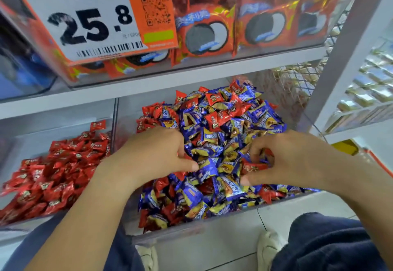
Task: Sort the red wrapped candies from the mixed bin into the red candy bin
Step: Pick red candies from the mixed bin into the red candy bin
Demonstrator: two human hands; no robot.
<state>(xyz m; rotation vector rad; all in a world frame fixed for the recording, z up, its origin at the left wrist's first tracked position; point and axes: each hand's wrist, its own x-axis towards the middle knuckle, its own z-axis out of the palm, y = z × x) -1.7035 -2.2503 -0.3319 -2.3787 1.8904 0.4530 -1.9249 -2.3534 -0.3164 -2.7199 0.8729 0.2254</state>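
The clear mixed bin (pixel 170 237) in the middle holds a heap of blue-and-yellow candies (pixel 212 143) with red wrapped candies (pixel 214 119) scattered through it. To its left, the red candy bin (pixel 42 130) holds a layer of red candies (pixel 53 175) only. Both my hands are down in the mixed heap. My left hand (pixel 153 156) has its fingers curled into the pile over red wrappers, with the thumb stretched out to the right. My right hand (pixel 287 160) pinches a red candy (pixel 254 167) between its thumb and curled fingers. Both hands' fingertips are partly buried.
A shelf just above carries a bin of orange-red cookie packs (pixel 212 34) and a large price sign (pixel 85 20). A white shelf post (pixel 340 68) and wire mesh stand at the right. My knees and shoes (pixel 268 247) are on the tiled floor below.
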